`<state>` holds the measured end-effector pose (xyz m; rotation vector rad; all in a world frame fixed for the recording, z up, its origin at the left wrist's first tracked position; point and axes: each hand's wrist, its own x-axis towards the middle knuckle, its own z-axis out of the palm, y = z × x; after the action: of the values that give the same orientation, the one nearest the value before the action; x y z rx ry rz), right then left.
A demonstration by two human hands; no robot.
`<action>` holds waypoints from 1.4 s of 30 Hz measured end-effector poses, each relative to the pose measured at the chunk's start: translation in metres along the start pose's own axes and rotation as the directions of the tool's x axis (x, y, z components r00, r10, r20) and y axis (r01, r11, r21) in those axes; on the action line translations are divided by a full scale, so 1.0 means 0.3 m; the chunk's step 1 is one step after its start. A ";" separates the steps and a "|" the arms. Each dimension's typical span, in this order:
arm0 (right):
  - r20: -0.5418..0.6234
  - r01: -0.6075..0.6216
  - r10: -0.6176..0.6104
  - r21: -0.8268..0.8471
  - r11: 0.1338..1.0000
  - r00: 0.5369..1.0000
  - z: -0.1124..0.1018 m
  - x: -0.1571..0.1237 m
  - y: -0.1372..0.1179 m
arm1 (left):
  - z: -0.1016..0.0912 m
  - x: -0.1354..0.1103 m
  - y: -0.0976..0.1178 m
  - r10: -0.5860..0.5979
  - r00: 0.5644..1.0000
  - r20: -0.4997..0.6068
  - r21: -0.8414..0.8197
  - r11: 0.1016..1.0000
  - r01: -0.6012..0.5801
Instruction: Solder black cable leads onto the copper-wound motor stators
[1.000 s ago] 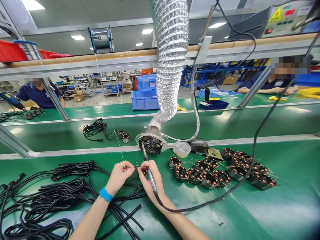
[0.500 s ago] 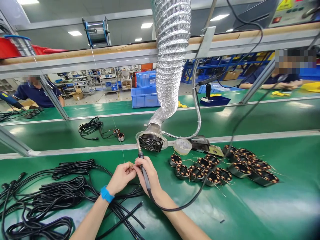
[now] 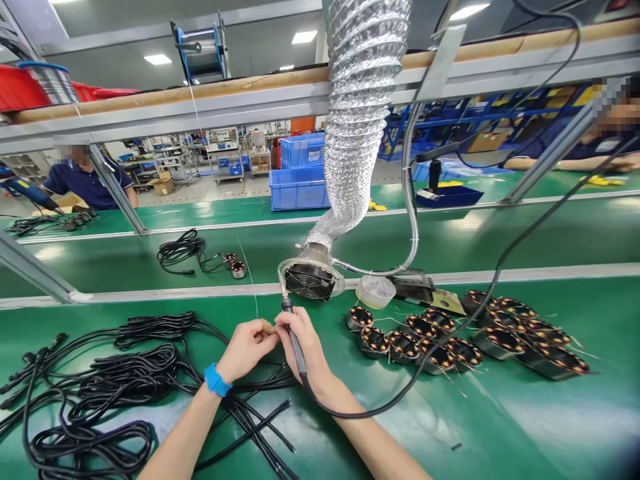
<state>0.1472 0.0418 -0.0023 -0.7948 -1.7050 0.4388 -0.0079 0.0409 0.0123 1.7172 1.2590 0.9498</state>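
My right hand [image 3: 307,350] is closed round a soldering iron [image 3: 298,353], whose tip points up and away just below the fan. Its thumb and fingertips also meet those of my left hand [image 3: 251,348], which is closed in a pinch. What lies between the fingertips is too small and covered to name. A thin solder wire [image 3: 256,293] comes down behind my left hand. Beneath both hands run black cables [image 3: 250,420] with cut ends. On my left wrist sits a blue band [image 3: 217,380].
Coiled black cables [image 3: 135,373] lie at left. Several copper-wound stators [image 3: 404,345] stand at right, near a tape roll [image 3: 376,291]. A fume fan [image 3: 311,283] hangs from a foil duct [image 3: 356,127]. The iron's cord [image 3: 415,380] loops rightward. Two people work across the bench.
The view has swung slightly, so the bench and parts sit further right in the picture. Both hands keep their pinch, and the soldering iron stays in my right hand.
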 end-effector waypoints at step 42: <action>-0.165 -0.075 0.068 -0.040 0.996 0.984 -0.126 -0.038 0.033 | 0.079 0.075 -0.051 -0.205 0.925 -0.320 -0.301 0.948 0.106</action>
<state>0.1874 0.0364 -0.0059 -0.9034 -1.5425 0.3741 0.0128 0.0618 -0.0087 1.2435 1.3865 1.3058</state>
